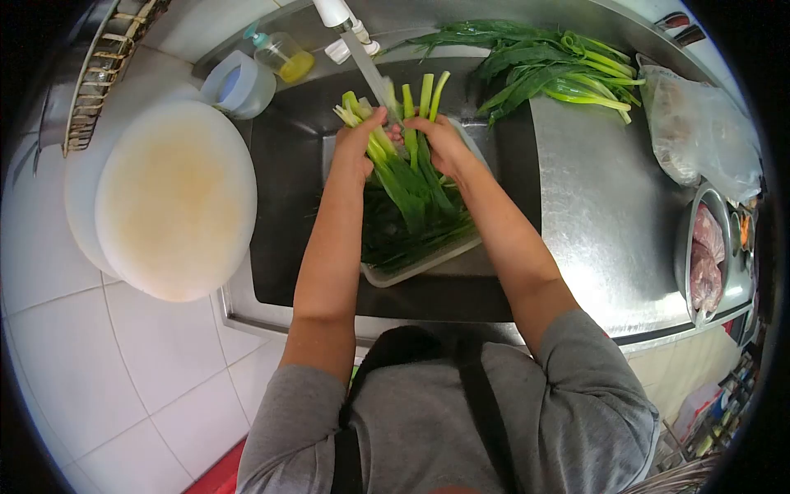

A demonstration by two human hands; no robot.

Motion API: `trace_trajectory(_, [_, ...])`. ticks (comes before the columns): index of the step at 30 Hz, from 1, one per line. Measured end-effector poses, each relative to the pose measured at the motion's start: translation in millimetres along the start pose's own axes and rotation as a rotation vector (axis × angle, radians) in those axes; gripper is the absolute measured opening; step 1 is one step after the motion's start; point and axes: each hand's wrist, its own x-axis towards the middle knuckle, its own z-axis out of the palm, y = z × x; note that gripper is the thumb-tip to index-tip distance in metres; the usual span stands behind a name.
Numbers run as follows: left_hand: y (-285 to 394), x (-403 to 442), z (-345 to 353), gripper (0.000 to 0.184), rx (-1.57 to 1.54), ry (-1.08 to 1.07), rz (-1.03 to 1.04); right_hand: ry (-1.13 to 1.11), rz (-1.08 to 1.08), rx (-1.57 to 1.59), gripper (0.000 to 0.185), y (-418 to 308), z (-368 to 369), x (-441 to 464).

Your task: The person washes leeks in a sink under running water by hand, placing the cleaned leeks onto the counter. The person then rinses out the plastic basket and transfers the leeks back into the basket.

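Observation:
Both hands are over the sink, under a stream of water from the faucet (332, 11). My left hand (359, 144) is closed round several green onions (395, 181), their pale ends pointing up and away. With fingers bent round more stalks of the same bunch, my right hand (440, 140) grips on the other side. The dark leaves hang down into a light rectangular basin (387, 278) that stands in the sink (296, 247). More leaves lie in the basin. My fingertips are partly hidden behind the stalks and water.
Left of the sink stand round white cutting boards (177, 202), a white container (251, 86) and a soap pump bottle (288, 59). More green onions (559, 70) lie at the back right. A plastic bag (699, 123) and a metal bowl (685, 247) with bagged meat (706, 255) are farther right.

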Motion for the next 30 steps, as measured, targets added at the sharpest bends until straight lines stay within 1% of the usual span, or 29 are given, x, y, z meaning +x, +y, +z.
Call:
trace_trajectory(4, [-13.3,-4.3,-10.4,0.032,0.013,0.066,-0.100,0.009,0.010,0.011,0.019,-5.2,-1.5,-24.7])
trace_trajectory(7, [-34.5,-15.3,-8.5,0.033,-0.034,-0.076,-0.167,-0.009,0.046,0.005,0.018,1.4,-7.8,-33.4])
trace_trajectory(8, [-41.3,-15.3,-13.3,0.030,0.033,-0.141,-0.202,-0.008,0.060,0.014,0.018,3.8,-9.5,-35.5])
trace_trajectory(11, [-47.9,-23.9,-14.0,0.030,-0.084,-0.167,-0.248,-0.002,0.056,-0.042,0.022,8.9,-9.2,-46.0])
trace_trajectory(14, [-52.6,-16.8,-19.2,0.033,-0.151,-0.280,-0.124,0.015,0.043,-0.059,0.024,11.3,-11.5,-48.2])
trace_trajectory(16, [-46.4,-24.8,-12.7,0.036,-0.141,-0.241,-0.015,0.053,0.039,-0.041,0.026,10.0,-10.6,-48.1])
trace_trajectory(19, [-29.0,-40.7,5.4,0.039,-0.068,-0.209,0.142,0.177,0.037,-0.115,0.026,8.5,-6.2,-43.3])
trace_trajectory(20, [-25.9,-44.4,8.9,0.039,-0.031,-0.198,0.190,0.174,0.014,-0.174,0.026,8.5,-5.4,-41.4])
trace_trajectory(23, [-19.8,-29.7,5.1,0.034,0.151,-0.084,0.109,0.149,-0.062,-0.306,0.026,13.8,-3.4,-40.1])
trace_trajectory(25, [-13.1,-28.7,4.8,0.030,0.135,-0.045,0.098,0.098,-0.149,-0.341,0.025,16.2,-0.6,-35.7])
trace_trajectory(28, [-10.8,-17.8,0.3,0.030,0.028,-0.017,0.132,0.166,-0.143,-0.269,0.024,13.0,1.5,-27.4])
trace_trajectory(30, [-8.3,-8.1,-4.0,0.030,-0.056,0.004,0.165,0.231,-0.144,-0.006,0.020,11.9,-1.9,-11.8])
